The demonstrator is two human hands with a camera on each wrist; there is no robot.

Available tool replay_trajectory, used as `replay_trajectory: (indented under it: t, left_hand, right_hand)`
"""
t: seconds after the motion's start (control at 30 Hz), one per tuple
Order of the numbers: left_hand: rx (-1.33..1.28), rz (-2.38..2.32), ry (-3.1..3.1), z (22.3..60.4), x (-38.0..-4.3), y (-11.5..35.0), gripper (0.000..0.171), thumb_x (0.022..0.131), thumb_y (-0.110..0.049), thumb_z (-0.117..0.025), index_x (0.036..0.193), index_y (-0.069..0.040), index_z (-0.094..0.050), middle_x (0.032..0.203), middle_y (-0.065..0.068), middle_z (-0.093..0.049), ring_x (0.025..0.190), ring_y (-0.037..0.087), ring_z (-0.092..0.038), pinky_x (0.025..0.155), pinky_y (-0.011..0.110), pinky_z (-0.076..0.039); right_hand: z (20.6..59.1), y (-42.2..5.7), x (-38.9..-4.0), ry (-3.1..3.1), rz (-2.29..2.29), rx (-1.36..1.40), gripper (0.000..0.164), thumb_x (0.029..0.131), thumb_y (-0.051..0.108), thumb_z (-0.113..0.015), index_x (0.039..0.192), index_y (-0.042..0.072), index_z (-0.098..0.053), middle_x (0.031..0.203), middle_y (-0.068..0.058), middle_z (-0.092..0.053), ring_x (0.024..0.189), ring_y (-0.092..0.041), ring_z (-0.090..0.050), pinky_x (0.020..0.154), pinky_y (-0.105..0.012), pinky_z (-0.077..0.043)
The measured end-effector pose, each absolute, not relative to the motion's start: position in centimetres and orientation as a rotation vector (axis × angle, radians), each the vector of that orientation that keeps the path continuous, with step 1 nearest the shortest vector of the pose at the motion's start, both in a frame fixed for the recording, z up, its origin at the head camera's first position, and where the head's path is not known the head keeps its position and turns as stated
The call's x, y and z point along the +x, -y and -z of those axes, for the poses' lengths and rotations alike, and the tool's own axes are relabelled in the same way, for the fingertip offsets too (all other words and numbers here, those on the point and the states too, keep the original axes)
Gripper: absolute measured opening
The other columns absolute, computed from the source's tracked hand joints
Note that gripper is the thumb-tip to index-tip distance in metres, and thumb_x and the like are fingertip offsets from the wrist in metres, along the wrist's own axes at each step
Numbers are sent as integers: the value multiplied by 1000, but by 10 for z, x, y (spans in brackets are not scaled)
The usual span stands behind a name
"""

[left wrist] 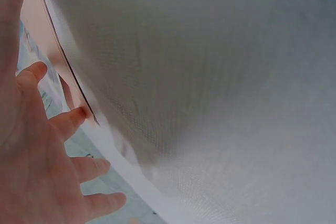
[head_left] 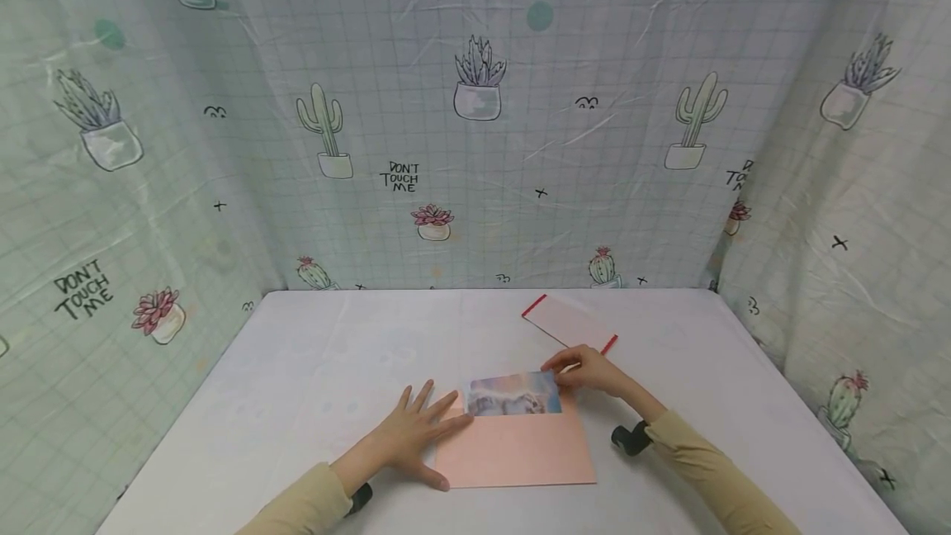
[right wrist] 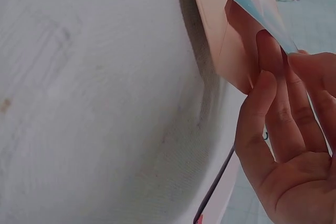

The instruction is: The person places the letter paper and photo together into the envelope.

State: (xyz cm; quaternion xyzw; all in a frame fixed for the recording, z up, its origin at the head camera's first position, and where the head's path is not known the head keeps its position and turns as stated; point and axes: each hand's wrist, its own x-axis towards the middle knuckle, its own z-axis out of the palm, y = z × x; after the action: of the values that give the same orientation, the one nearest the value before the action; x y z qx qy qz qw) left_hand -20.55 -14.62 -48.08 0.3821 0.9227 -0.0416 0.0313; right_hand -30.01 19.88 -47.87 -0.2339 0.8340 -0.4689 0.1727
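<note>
A flat peach-coloured paper piece [head_left: 516, 452], possibly an envelope, lies on the white table in front of me. Over its upper part is a picture card [head_left: 513, 395] in blue, pink and white. My right hand [head_left: 587, 371] pinches this card near its upper right corner; in the right wrist view the card [right wrist: 260, 3] tilts up from the peach paper [right wrist: 210, 19], with fingers behind it. With fingers spread, my left hand [head_left: 416, 434] rests along the left edge of the peach paper. One of its fingertips lies near the card's lower left corner.
Behind my right hand lies a pale pink flat piece [head_left: 568, 322] with red strips at two ends. A patterned cactus curtain [head_left: 475, 188] hangs behind the white table [head_left: 334, 362] and at both sides.
</note>
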Motion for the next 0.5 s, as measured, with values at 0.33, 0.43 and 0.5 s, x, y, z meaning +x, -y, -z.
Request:
replay_trajectory:
  t: [0.33,0.43,0.5]
  left_hand:
    - [1166,120,-2842,481,-205,146,95,61,-74,-55,140,-31,-23,148,10,-22,130,51,-19,96,67,-23]
    - [1159,111,-2842,481,-204,146,95,61,-74,-54,140,-31,-23,148,10,-22,130,51,-18,97,67,-22]
    - [1159,108,-2842,481,-204,146,95,61,-74,-55,140,-31,-23,148,10,-22,130,51,-18,96,67,-22]
  right_hand:
    - [479,-198,-297,-2365,1263,-695,21,83,13,-60,102,6,-66,107,-14,-63,78,-14,-58,62,-24,-50]
    - [477,-198,-296,-2336,1239,-712,20,84,12,-59,101,5,-66,101,-14,-64,73,-15,-58,60,-25,-50]
    - [475,-197,-295,-2313,1230,-708,19,84,12,-59,100,4,-66,96,-14,-66,70,-16,-59,59,-26,-50]
